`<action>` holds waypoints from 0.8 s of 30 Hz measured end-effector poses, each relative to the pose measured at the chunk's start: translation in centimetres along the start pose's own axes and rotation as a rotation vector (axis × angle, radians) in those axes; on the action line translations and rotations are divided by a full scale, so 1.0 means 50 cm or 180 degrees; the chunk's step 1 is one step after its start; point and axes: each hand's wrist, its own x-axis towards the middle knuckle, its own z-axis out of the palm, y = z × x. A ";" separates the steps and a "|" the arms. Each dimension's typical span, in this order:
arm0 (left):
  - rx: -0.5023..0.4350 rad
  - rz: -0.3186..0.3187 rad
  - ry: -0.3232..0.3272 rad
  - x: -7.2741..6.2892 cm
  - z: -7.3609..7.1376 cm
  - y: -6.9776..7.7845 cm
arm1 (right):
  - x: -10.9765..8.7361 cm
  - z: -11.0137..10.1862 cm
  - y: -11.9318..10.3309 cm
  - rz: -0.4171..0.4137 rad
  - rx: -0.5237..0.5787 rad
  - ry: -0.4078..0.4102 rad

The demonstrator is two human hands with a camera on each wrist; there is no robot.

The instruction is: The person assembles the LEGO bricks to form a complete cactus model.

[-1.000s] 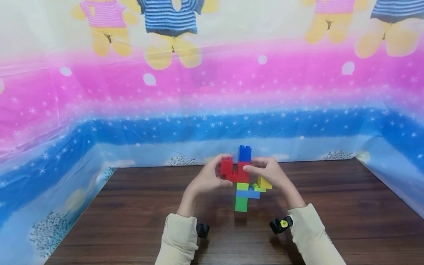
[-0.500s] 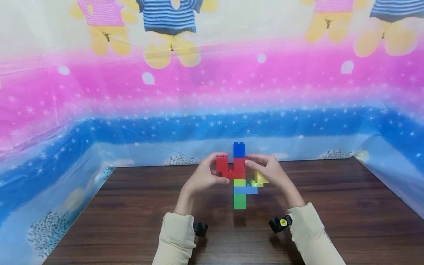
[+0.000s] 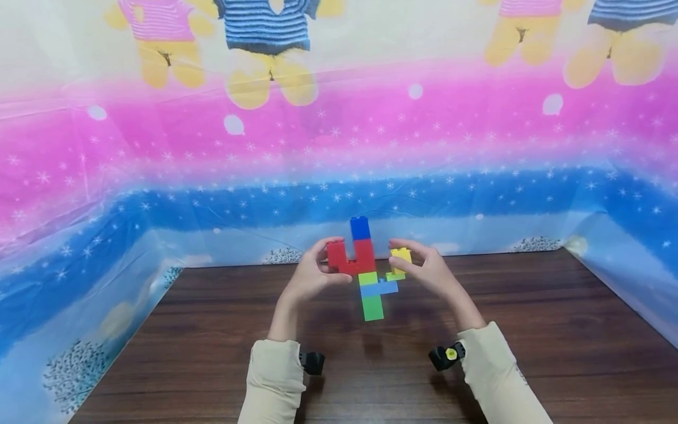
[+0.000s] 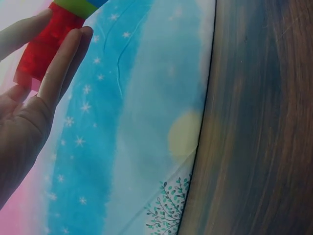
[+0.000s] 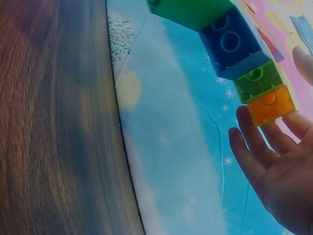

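A model of interlocking toy bricks is held up over the table. A dark blue brick (image 3: 360, 228) tops the red bricks (image 3: 364, 256); below come a lime brick (image 3: 368, 278), a light blue brick (image 3: 378, 288) and a green brick (image 3: 373, 307). My left hand (image 3: 309, 274) grips the red part from the left, thumb in front, also seen in the left wrist view. At the other side, my right hand (image 3: 431, 271) has thumb and fingers about the yellow brick (image 3: 401, 260) on the side arm. In the right wrist view its fingertips (image 5: 243, 113) meet that brick.
A dark wooden table (image 3: 212, 353) lies beneath the model. Behind and beside it hangs a printed pink and blue cloth (image 3: 339, 135). Black wrist devices (image 3: 312, 363) are worn at both beige sleeves (image 3: 275, 377).
The model has moved left and a little up, tilting slightly. My left hand moved with it. The right thumb has left the red bricks and now lies at the yellow brick, which has turned.
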 end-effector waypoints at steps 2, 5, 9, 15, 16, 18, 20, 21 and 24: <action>-0.0005 -0.0027 0.0073 0.000 -0.004 -0.001 | 0.001 0.000 -0.001 0.0016 0.0052 -0.0032; -0.0009 -0.0027 0.0168 0.001 -0.010 -0.003 | 0.002 0.002 -0.002 0.0027 0.0084 -0.0088; -0.0025 -0.0038 0.0267 0.001 -0.014 -0.005 | 0.004 0.007 0.001 0.0033 0.0126 -0.0195; -0.0075 -0.0040 0.0289 0.003 -0.015 -0.011 | 0.007 0.014 0.006 0.0091 0.0182 -0.0335; -0.0080 -0.0033 0.0278 0.003 -0.014 -0.011 | 0.007 0.015 0.007 0.0072 0.0191 -0.0361; -0.0096 -0.0034 0.0245 0.005 -0.014 -0.013 | 0.007 0.015 0.008 0.0058 0.0221 -0.0399; -0.0118 -0.0060 0.0219 0.005 -0.013 -0.014 | 0.007 0.016 0.008 0.0035 0.0294 -0.0465; -0.0128 -0.0069 0.0211 0.006 -0.012 -0.015 | 0.007 0.016 0.008 0.0021 0.0331 -0.0500; -0.0156 -0.0110 0.0203 0.006 -0.013 -0.017 | 0.006 0.018 0.009 0.0006 0.0352 -0.0573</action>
